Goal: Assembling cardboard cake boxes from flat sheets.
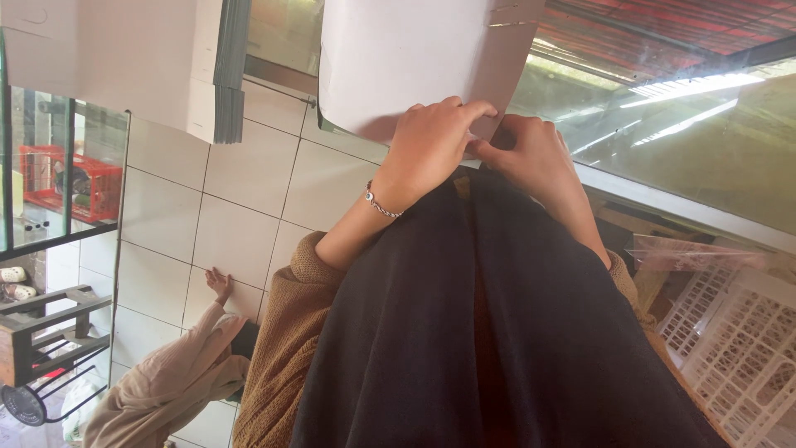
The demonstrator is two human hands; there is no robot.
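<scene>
**Flat cardboard sheet gripped at its lower edge**

One pale cardboard sheet (406, 58) is held up at the frame's top centre by two hands. The left hand (431, 149) is curled over its edge, fingers together and pinched on it; the right hand (531, 153) is pressed beside it — its fingers are bunched at the same edge. A second stack of flat cartons (141, 58) is seen upper left — white, with grey edges. One white perforated crate (738, 348) lies lower right.

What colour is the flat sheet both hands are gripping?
White, likely cardboard; shows in the head view, its only view.
</scene>
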